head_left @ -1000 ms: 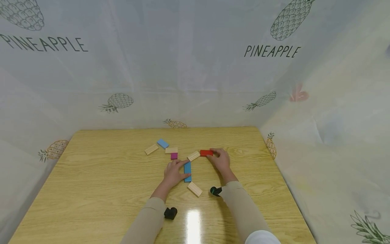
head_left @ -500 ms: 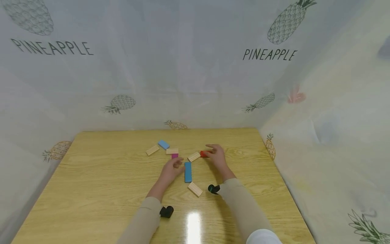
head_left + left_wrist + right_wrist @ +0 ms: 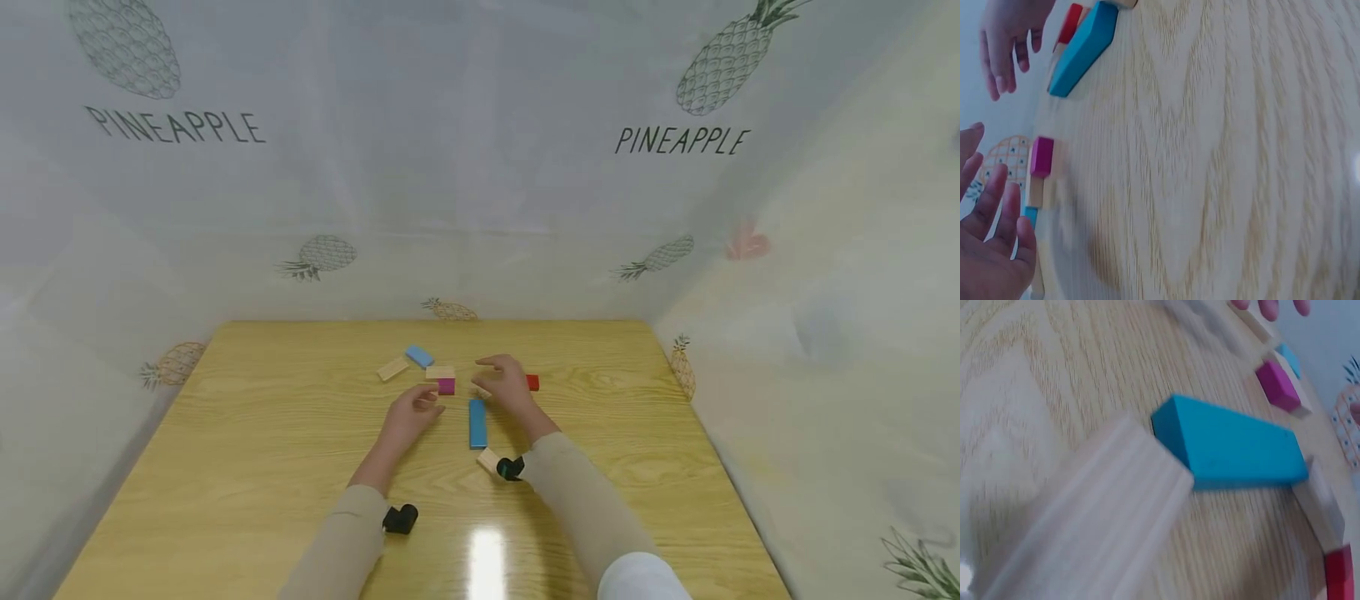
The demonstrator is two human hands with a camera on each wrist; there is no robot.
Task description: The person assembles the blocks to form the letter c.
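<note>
My left hand (image 3: 411, 414) hovers with loosely bent fingers just in front of the magenta block (image 3: 446, 387), holding nothing. To its right, my right hand (image 3: 506, 386) is over the row of blocks, fingers apart and nothing between them. It mostly hides one plain wooden block and partly covers the red block (image 3: 532, 382). A long blue block (image 3: 477, 425) lies between the hands, its near end close to another wooden block (image 3: 1097, 519). Behind the magenta block sits a wooden block (image 3: 441, 372). Both hands also appear in the left wrist view, raised above the table.
A light blue block (image 3: 420, 357) and a wooden block (image 3: 393, 369) lie at the back left of the wooden table (image 3: 247, 467). A pineapple-printed curtain (image 3: 450, 192) hangs behind and beside the table. Black wrist cameras sit on both sleeves.
My left hand has come off the blue block and moved left. My right hand has let go of the red block and shifted left, over the wooden block. The head view has turned slightly left.
</note>
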